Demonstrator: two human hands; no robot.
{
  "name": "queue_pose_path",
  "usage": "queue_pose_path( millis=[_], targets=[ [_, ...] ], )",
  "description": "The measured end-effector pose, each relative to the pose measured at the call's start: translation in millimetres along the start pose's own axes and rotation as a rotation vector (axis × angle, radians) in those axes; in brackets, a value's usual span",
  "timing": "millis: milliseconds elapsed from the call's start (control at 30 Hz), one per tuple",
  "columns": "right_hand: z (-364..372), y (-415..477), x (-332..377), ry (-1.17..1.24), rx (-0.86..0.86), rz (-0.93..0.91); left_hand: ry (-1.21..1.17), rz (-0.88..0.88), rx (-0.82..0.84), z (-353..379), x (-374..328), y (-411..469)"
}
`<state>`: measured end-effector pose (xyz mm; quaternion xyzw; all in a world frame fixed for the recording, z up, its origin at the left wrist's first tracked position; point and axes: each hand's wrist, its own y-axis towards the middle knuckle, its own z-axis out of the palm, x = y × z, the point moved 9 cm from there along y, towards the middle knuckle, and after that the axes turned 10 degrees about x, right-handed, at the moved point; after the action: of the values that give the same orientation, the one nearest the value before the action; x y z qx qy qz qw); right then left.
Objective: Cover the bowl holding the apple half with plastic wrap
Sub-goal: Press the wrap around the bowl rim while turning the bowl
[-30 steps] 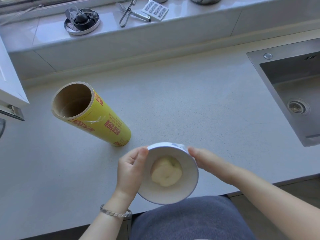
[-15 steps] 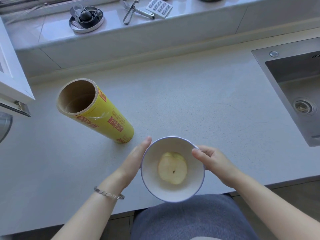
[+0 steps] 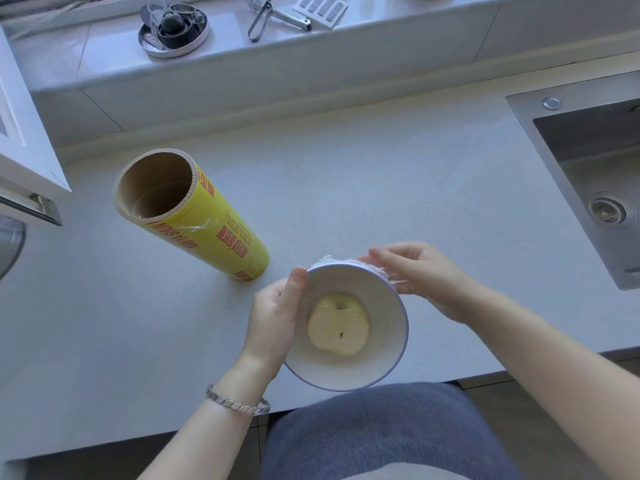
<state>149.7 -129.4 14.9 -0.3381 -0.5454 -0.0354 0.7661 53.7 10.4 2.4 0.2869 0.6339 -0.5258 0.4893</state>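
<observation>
Since the bowl point(image 3: 346, 327) is a light, rigid white thing w/ a smooth glazed wall, I judge it'll slip if held loosely, so the rim and outer wall are where I'd take hold; it sits tilted toward me over the near tabletop point(image 3: 363, 188) edge, apple half point(image 3: 337, 323) cut-face up inside, prob. free to slide if tipped further. Plastic wrap point(image 3: 349, 263) is the tricky bit: thin, soft, clingy, tears easily, best taken at its loose edge and pulled taut, not bunched. Left hand point(image 3: 273, 323) has its grip closed round the bowl's left wall, thumb pressed on the rim. Right hand point(image 3: 415, 275) has fingers curled, pinching crinkled film against the far-right rim; whether film spans the whole mouth I can't tell, it's too clear to see. Vs. half a sec ago: bowl was sitting flat w/ both hands cupping its sides and no film showing at the rim; now it's tipped, and the right hand has moved up to the far edge. Yellow roll point(image 3: 194, 220) lies on its side just left of the bowl, not touching, about where it was. Sink point(image 3: 588, 161) is well off to the right.
</observation>
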Motion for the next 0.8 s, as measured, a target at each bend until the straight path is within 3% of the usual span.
queue_pose_path(
  millis=[167,267,367,467,567,667,800],
  targets=[
    [0,12,16,-0.220,0.045,0.086,0.104,0.063,0.039,-1,-10,-1],
    [2,14,7,-0.264,0.135,0.242,0.147,0.074,0.040,-1,-15,-5],
    [8,7,-11,-0.205,0.286,0.468,0.165,0.078,0.062,2,-12,-6],
    [11,3,-22,-0.184,0.354,0.576,0.208,0.059,0.061,4,-3,-9],
    [6,3,-31,-0.163,0.319,0.576,0.248,0.036,0.076,7,5,-9],
    [-1,3,-37,0.065,0.199,0.519,0.261,0.031,0.077,6,7,-9],
    [6,2,-52,0.242,0.191,0.569,0.253,0.032,0.093,9,6,-6]
  ],
)
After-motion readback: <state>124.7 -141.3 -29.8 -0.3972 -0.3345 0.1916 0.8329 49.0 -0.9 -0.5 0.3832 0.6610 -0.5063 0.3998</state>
